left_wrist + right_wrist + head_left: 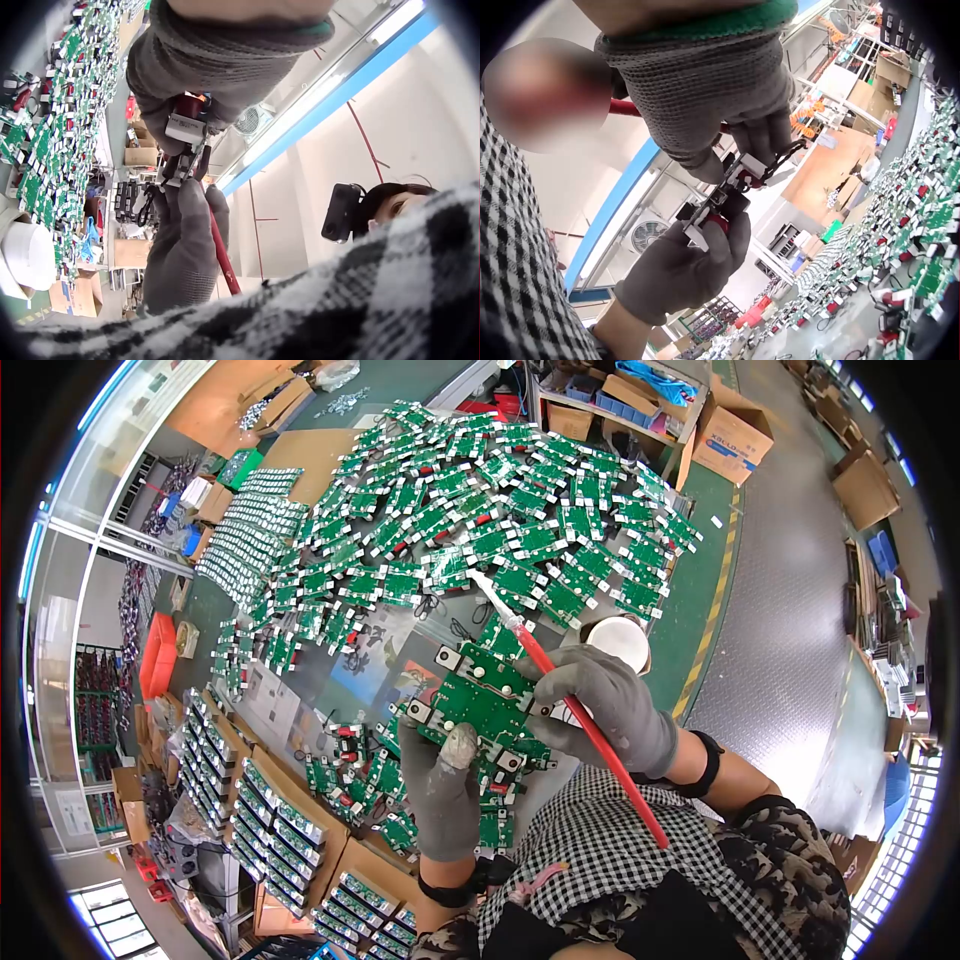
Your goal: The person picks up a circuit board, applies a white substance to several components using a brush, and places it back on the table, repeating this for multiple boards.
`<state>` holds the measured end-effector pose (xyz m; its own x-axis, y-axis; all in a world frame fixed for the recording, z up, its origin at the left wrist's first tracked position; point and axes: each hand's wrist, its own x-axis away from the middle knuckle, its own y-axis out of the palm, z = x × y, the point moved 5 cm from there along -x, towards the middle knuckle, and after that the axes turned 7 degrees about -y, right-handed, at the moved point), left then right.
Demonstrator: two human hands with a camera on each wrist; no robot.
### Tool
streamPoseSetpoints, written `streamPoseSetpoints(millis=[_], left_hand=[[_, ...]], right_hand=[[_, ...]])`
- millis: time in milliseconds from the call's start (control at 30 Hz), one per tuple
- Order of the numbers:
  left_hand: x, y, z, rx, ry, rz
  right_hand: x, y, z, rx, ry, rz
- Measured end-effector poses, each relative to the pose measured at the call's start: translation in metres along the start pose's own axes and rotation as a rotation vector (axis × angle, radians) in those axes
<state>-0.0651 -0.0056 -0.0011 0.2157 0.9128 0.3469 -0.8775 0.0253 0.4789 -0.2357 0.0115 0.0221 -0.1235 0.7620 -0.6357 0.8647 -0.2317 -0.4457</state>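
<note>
Green rectangular circuit board (pixel 478 705), just below frame centre — held by the grey-gloved left hand (pixel 442 795); the grey-gloved right hand (pixel 612 705) grips a red-handled, pale-tipped tool (pixel 607 758). Best steadied by its edges — level.

Left hand (pixel 445 805) and right hand (pixel 615 705) wear grey knit gloves (pixel 697 97) with green-trimmed cuffs (pixel 769 16); left thumb tip (pixel 459 745) shows a whitish patch. Black straps (pixel 713 765) circle both wrists, just behind the grip. Farther back: checked black-and-white apron (pixel 590 830), dark-and-beige patterned sleeves (pixel 785 850), black boxy unit (pixel 343 212) on head.
</note>
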Motion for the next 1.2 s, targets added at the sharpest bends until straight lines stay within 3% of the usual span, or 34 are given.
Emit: streamPoseSetpoints(millis=[233,267,300,400,500,567,667,767,867,1200], left_hand=[[0.000,-0.002,0.010,-0.062,0.135,0.028],[-0.001,-0.002,0.016,-0.075,0.178,0.007],[0.000,-0.005,0.018,-0.077,0.184,0.019],[0.001,-0.011,0.023,-0.063,0.209,0.093],[0.001,-0.027,0.013,-0.117,0.145,0.168],[0.000,-0.026,0.012,-0.098,0.178,0.155],[0.002,-0.018,0.017,-0.088,0.225,0.150],[0.005,-0.016,0.020,-0.117,0.251,0.157],[0.007,-0.014,0.022,-0.132,0.287,0.162],[0.007,-0.020,0.021,-0.102,0.319,0.151]], right_hand=[[-0.007,-0.016,-0.005,-0.187,-0.036,0.022],[-0.005,-0.026,-0.005,-0.431,-0.001,0.075],[-0.003,-0.035,-0.006,-0.677,0.037,0.127],[0.010,-0.057,-0.010,-0.806,0.460,0.118],[0.009,-0.051,-0.007,-0.820,0.632,0.149],[0.010,-0.047,-0.003,-0.737,0.646,0.150],[0.013,-0.047,-0.001,-0.663,0.631,0.115],[0.010,-0.049,-0.008,-0.633,0.494,0.069],[-0.009,-0.045,-0.022,-0.263,0.145,-0.102],[-0.018,-0.042,-0.030,-0.163,-0.032,-0.135]])
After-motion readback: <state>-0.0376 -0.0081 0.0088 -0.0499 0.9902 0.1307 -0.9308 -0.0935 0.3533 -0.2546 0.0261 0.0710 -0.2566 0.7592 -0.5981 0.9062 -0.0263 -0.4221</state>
